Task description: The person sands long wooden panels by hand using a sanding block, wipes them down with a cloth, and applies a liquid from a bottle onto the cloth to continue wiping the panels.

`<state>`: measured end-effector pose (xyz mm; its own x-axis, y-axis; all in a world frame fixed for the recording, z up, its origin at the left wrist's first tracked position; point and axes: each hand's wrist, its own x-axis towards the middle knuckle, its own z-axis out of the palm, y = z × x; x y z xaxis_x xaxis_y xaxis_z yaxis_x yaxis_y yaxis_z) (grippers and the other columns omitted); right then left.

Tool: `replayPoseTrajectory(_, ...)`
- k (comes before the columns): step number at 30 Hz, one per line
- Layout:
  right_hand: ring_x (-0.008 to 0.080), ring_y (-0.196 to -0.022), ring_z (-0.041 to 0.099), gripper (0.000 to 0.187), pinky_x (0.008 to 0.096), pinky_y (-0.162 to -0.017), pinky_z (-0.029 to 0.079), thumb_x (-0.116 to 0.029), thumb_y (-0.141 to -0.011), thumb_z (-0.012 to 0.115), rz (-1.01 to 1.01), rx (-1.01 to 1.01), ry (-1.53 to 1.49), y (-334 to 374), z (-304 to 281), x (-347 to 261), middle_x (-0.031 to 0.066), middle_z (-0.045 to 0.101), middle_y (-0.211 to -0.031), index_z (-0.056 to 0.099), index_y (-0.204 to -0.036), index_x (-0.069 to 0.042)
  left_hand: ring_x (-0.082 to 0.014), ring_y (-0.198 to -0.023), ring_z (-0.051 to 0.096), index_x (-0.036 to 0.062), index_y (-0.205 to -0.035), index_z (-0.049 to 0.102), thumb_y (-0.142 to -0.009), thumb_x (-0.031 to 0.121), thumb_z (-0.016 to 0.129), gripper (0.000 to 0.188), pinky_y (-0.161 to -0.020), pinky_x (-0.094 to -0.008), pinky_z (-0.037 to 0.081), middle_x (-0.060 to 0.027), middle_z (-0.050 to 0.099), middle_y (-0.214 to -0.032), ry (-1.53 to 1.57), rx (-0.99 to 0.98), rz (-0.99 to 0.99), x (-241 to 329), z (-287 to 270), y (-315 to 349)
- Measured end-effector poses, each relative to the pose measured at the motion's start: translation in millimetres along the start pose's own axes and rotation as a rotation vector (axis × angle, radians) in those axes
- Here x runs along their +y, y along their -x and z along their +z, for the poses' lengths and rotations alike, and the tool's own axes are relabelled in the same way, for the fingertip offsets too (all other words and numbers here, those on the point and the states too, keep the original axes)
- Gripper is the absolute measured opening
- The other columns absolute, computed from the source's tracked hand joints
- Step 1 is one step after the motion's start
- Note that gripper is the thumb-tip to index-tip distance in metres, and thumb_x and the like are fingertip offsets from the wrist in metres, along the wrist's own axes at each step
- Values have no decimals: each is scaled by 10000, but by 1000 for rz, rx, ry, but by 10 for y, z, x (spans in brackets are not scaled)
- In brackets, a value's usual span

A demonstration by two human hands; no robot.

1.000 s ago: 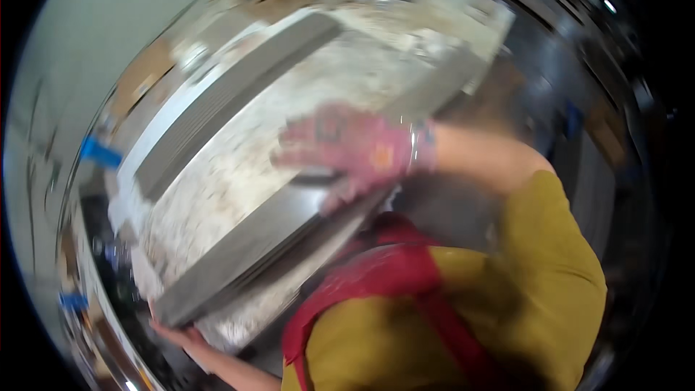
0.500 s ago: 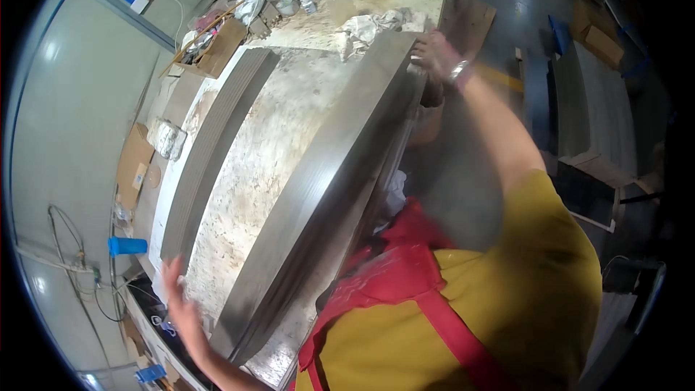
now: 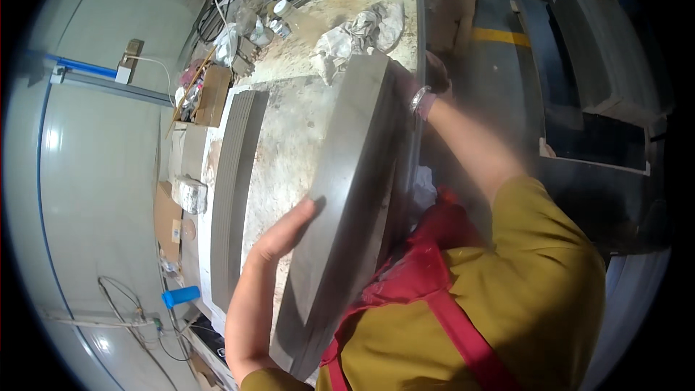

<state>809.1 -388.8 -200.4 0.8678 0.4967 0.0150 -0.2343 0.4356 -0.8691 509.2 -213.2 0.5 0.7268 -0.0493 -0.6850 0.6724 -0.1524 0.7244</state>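
A long stack of grey planks (image 3: 340,166) runs lengthwise along the near side of the worktable (image 3: 279,119), its smooth top face catching the light. At its far right end my right hand (image 3: 411,85) grips the side, with a silver bracelet on the wrist; its fingers are partly hidden and dark. My left hand (image 3: 289,223) is pressed to the left side, about midway along, thumb at the top edge and the other fingers mostly out of sight. Farther left lies a second stack of grey planks (image 3: 237,195), untouched, with ridged edges showing.
A crumpled white rag (image 3: 362,35) lies beyond the stack's far end. Behind are jars, tools and a cardboard box (image 3: 214,95). A wrapped white block (image 3: 192,195) and blue cup (image 3: 181,296) stand at left. Larger panels (image 3: 612,51) are stacked at right.
My left hand has come from the air near the lower left onto the stack's left side. My right hand has shifted down along the far right end. The view has turned.
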Motion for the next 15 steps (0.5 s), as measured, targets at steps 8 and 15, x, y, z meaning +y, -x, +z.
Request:
replayPoseTrajectory(8,86,-827,493,538,308,-780,434,-306,-912,485,35,-132,-136,13,-215,-260,-15,547,-956,372,-1406,-125,-265,-1362,262,-18,-1438,238,-918,610,360,825,-1118,-350,190,-165,292,-1471,61,-111,-20,60,-2,-100)
replayPoseTrajectory(15,170,-971,542,447,267,-900,398,-287,-960,384,186,137,237,318,-45,-60,96,583,-1152,458,-1323,-37,-238,-1285,398,-5,-1404,331,-917,659,239,828,-1041,-326,337,-131,414,-1401,360,-89,-189,-103,-123,-733)
